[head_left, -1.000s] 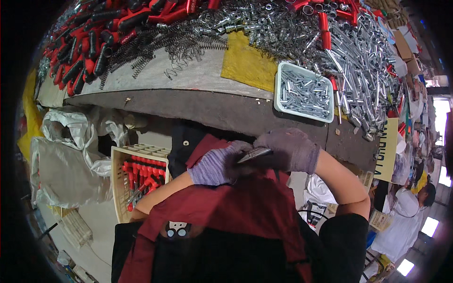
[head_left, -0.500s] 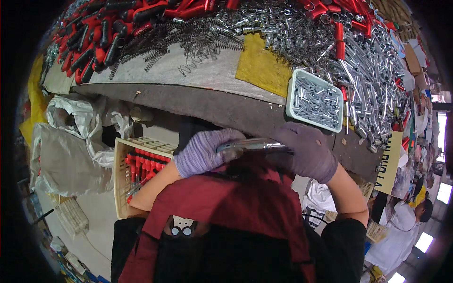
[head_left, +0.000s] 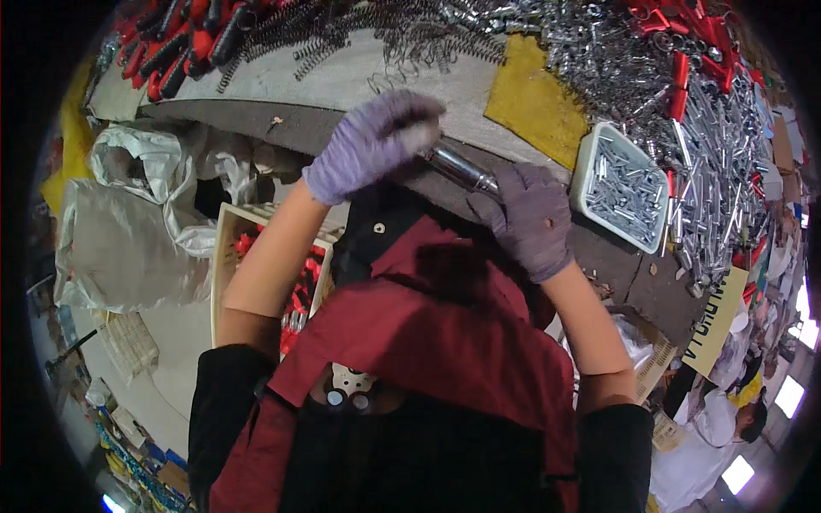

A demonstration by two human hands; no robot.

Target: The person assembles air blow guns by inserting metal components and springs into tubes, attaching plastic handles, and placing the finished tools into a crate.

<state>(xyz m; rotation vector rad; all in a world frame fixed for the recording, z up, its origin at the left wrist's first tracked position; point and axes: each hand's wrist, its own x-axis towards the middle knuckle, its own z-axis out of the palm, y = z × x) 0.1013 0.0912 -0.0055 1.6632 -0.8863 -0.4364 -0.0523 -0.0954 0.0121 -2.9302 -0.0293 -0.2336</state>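
In the head view, your right hand [head_left: 532, 221] is gripping one end of a shiny metal tube [head_left: 462, 168], which is slanting left of a pale tray [head_left: 583, 175]. Your left hand [head_left: 369, 147] is curving by its other end; blur is hiding whether it holds.

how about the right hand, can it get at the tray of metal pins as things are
Probably yes: the right hand is close to the tray, with nothing visible between them. It seems to hold a metal tube, though, so may need to let go first.
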